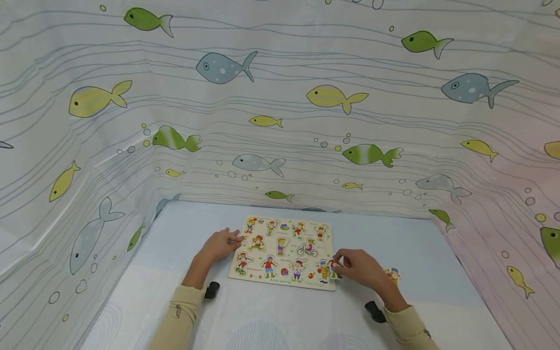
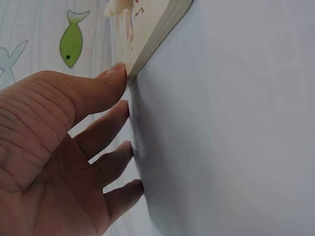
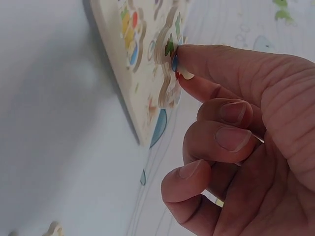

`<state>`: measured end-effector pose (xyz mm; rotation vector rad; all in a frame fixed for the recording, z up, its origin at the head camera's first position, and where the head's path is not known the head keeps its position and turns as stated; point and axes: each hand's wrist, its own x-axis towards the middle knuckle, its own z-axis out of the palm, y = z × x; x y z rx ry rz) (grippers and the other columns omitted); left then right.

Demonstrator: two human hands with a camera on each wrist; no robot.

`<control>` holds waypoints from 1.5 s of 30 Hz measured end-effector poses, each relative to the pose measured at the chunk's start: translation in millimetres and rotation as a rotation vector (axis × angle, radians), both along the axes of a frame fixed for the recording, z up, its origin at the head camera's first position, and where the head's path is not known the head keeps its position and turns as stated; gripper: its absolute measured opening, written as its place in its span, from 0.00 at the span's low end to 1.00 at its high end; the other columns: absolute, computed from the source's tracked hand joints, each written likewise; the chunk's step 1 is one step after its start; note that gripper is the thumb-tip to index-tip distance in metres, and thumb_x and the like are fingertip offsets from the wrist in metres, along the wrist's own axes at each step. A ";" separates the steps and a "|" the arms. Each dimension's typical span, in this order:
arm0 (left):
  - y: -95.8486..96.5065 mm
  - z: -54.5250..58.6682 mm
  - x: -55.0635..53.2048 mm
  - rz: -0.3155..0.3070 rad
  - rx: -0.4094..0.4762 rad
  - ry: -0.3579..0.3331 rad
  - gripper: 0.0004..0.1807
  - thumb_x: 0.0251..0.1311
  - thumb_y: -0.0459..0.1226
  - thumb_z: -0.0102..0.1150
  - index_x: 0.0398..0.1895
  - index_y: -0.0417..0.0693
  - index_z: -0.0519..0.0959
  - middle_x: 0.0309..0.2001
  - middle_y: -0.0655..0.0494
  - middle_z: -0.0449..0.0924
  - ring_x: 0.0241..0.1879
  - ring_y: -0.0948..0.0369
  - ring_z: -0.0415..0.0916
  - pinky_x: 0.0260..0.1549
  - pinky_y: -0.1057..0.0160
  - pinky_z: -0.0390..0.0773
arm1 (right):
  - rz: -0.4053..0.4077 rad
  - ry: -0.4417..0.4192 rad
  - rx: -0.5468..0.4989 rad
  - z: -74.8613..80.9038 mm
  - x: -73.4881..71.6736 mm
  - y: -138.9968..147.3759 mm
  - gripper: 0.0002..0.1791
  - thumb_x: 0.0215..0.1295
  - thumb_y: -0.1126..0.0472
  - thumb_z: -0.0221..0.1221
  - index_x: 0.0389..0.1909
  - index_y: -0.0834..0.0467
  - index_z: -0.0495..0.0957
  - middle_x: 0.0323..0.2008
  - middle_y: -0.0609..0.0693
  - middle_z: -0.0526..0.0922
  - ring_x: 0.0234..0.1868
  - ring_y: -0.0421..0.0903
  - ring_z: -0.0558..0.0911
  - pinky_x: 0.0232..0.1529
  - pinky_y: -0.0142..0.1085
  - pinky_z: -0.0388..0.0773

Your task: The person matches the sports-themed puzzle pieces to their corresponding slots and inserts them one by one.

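Note:
A wooden puzzle board (image 1: 229,275) with cartoon sports figures lies flat on the table. My left hand (image 1: 220,244) is at its left side, fingers extended. In the left wrist view the thumb touches the corner of the board (image 2: 160,37) and the other fingertips rest along the table. Thumb and index finger of my right hand (image 1: 360,267) pinch a figure-shaped puzzle piece (image 3: 165,93) over the board's right edge; the fingers cover part of it. The other right fingers curl below, in the right wrist view. A figure in yellow (image 1: 323,272) sits in the board just left of the held piece.
Another loose puzzle piece (image 1: 392,275) lies on the table right of the board, partly behind my right wrist. Black wrist devices (image 1: 212,290) sit at both sleeves. Fish-patterned sheeting (image 1: 297,146) walls the table (image 1: 262,316) at the back and sides.

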<state>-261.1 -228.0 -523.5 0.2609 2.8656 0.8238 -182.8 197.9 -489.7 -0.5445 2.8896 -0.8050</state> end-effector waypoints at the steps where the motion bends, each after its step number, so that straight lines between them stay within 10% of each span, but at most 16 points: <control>1: -0.1 -0.3 0.1 0.000 -0.002 0.001 0.15 0.65 0.40 0.62 0.53 0.47 0.83 0.66 0.49 0.70 0.72 0.39 0.53 0.68 0.38 0.53 | 0.013 0.006 -0.003 0.1 -0.9 -2.2 0.07 0.61 0.54 0.68 0.37 0.49 0.81 0.18 0.39 0.68 0.18 0.35 0.65 0.19 0.29 0.60; 45: -2.3 -3.1 -3.8 -0.001 0.000 -0.006 0.16 0.65 0.41 0.62 0.54 0.48 0.83 0.66 0.51 0.70 0.72 0.41 0.53 0.69 0.38 0.51 | 0.188 -0.022 -0.049 -4.7 -36.4 -100.1 0.06 0.63 0.54 0.66 0.37 0.49 0.81 0.18 0.40 0.70 0.19 0.36 0.67 0.18 0.30 0.63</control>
